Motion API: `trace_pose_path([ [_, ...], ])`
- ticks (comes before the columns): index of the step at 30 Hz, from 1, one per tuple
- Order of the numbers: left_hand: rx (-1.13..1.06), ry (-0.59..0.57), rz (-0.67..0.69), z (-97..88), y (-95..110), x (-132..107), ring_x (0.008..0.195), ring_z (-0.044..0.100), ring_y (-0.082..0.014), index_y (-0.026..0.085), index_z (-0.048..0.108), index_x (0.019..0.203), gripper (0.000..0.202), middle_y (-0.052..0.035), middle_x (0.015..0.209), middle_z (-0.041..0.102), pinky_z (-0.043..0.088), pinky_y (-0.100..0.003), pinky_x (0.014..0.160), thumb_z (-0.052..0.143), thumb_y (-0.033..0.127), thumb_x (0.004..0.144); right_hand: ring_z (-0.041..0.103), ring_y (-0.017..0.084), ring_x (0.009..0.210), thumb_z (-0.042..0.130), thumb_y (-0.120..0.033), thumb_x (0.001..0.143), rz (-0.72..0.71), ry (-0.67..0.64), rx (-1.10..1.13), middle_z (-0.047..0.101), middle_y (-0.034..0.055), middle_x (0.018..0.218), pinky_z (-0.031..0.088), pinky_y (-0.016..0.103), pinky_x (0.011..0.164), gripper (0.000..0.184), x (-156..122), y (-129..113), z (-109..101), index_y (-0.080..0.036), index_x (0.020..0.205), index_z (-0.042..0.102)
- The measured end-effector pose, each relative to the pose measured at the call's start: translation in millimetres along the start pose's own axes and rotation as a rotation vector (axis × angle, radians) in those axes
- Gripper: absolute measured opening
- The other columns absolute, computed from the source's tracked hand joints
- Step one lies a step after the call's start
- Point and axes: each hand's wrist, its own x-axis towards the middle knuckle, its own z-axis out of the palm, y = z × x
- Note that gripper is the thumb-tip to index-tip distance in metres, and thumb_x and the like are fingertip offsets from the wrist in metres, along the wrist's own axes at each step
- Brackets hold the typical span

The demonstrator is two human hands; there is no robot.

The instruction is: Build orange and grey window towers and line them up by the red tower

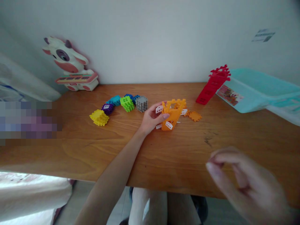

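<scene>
My left hand [152,120] grips an orange block structure [173,114] made of toothed plates with white window inserts, standing on the wooden table [93,150]. A loose orange plate [195,116] lies just right of it. My right hand [243,184] hovers near the table's front edge at lower right, blurred, its fingers curled with fingertips pinched together; whether it holds anything does not show. A row of finished cubes sits left of the structure: yellow [99,117], purple [108,108], teal [114,100], green [127,103], blue [131,97] and grey [142,103].
A red toothed-plate piece [212,84] leans against a light blue plastic bin [257,90] at the back right. A cow-shaped toy [70,67] stands at the back left by the white wall. A pixelated area covers the left edge.
</scene>
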Motion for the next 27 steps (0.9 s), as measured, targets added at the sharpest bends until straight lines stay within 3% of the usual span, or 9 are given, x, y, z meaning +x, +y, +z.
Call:
trace_pose_path([
  [2,-0.010,0.006,0.016,1.5,-0.7,-0.4,0.112,0.067,-0.0260,0.022,0.066,0.118,0.059,-0.0087,0.122,0.070,0.052,-0.045,0.101,0.087,0.043,0.067,0.069,0.022,0.076,0.061,-0.033,0.091,-0.104,-0.151,0.063,0.071,0.0036,0.089,0.057,0.033,0.065,0.015,-43.8,-8.6,30.6,-0.031,0.105,0.058],
  [4,0.006,0.005,0.030,2.2,-1.4,-1.1,0.114,0.066,-0.0258,0.023,0.066,0.119,0.059,-0.0074,0.120,0.071,0.051,-0.046,0.102,0.087,0.043,0.067,0.071,0.020,0.074,0.065,-0.029,0.088,-0.256,-0.292,0.135,0.074,0.0017,0.087,0.058,0.031,0.066,0.014,-79.0,-22.4,66.8,-0.029,0.102,0.061],
  [7,0.004,-0.011,0.054,1.3,-1.1,-2.6,0.118,0.064,-0.0268,0.024,0.062,0.125,0.068,-0.0069,0.123,0.069,0.048,-0.047,0.105,0.088,0.043,0.066,0.073,0.023,0.085,0.056,-0.036,0.094,-0.385,-0.313,0.151,0.077,0.0025,0.098,0.059,0.035,0.076,0.020,-108.8,-49.1,107.6,-0.025,0.108,0.064],
  [9,0.003,-0.018,0.065,0.7,0.0,-4.6,0.121,0.062,-0.0283,0.023,0.061,0.127,0.070,-0.0080,0.124,0.067,0.047,-0.048,0.106,0.088,0.043,0.066,0.073,0.023,0.092,0.054,-0.036,0.095,-0.415,-0.298,0.181,0.077,0.0027,0.106,0.059,0.037,0.083,0.021,-109.0,-61.3,114.3,-0.025,0.108,0.065],
  [12,0.012,0.029,0.051,1.6,-0.5,-8.3,0.120,0.062,-0.0286,0.021,0.061,0.124,0.069,-0.0090,0.125,0.066,0.045,-0.048,0.107,0.089,0.041,0.064,0.072,0.021,0.086,0.059,-0.022,0.090,-0.351,-0.278,0.214,0.077,0.0030,0.100,0.058,0.034,0.080,0.019,-85.1,-57.8,96.2,-0.026,0.107,0.066],
  [15,0.033,0.096,0.034,4.2,-4.3,-10.8,0.114,0.064,-0.0257,0.021,0.061,0.121,0.072,-0.0087,0.121,0.068,0.046,-0.045,0.105,0.092,0.037,0.058,0.070,0.021,0.083,0.059,-0.012,0.087,-0.300,-0.088,0.180,0.074,0.0047,0.097,0.057,0.035,0.074,0.024,-52.5,-28.4,68.2,-0.027,0.105,0.064],
  [18,0.052,0.111,0.004,5.3,-7.0,-11.3,0.110,0.066,-0.0236,0.019,0.062,0.118,0.065,-0.0084,0.118,0.070,0.048,-0.043,0.103,0.090,0.037,0.062,0.068,0.024,0.092,0.059,-0.017,0.090,-0.151,0.066,0.088,0.071,0.0059,0.097,0.056,0.040,0.082,0.016,-24.3,16.2,53.2,-0.026,0.101,0.063],
  [22,0.028,0.043,0.033,2.1,-7.9,-9.6,0.117,0.063,-0.0244,0.021,0.062,0.123,0.058,-0.0102,0.127,0.067,0.047,-0.039,0.104,0.082,0.043,0.073,0.065,0.027,0.095,0.057,-0.033,0.093,0.041,0.117,-0.054,0.066,0.0101,0.105,0.054,0.045,0.084,0.020,10.1,77.6,57.8,-0.023,0.109,0.060],
  [27,0.120,0.189,0.182,-3.7,-6.8,-10.5,0.127,0.055,-0.0251,0.026,0.052,0.136,0.061,-0.0104,0.133,0.060,0.040,-0.040,0.108,0.062,0.059,0.086,0.060,0.035,0.109,0.054,-0.037,0.091,0.012,0.144,-0.210,0.065,0.0188,0.115,0.047,0.053,0.097,0.035,54.6,124.5,76.1,-0.016,0.118,0.058],
])
